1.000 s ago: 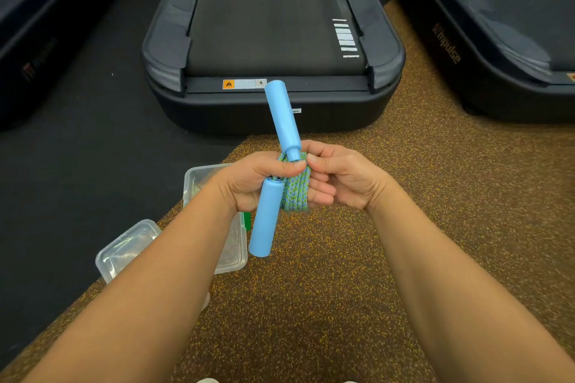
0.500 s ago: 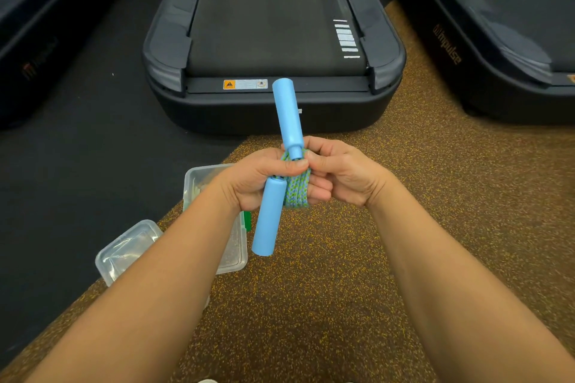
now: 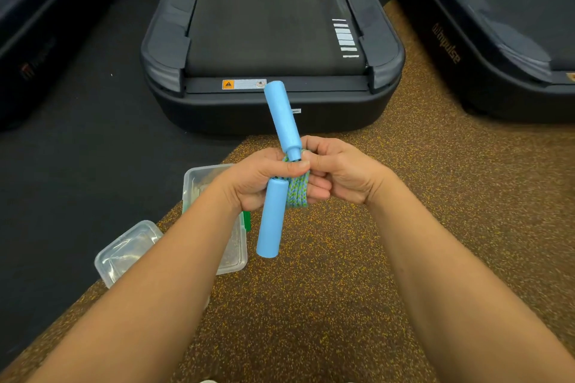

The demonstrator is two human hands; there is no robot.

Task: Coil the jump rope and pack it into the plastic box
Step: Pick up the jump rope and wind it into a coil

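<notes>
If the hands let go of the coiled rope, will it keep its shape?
Probably not. The braided rope looks soft, and only the left hand and right hand pinch its loops. The handles seem rigid and round, so may roll.

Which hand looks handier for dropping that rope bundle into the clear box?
Probably the left hand: it wraps the coiled jump rope, and the open plastic box lies on the floor directly beneath that arm. The right hand only pinches the coil's far side.

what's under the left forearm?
Two clear plastic pieces on the floor: the box and, nearer, what looks like its lid. A green bit shows at the box's edge. The arm covers much of both, so the box's contents can't be seen fully.
</notes>
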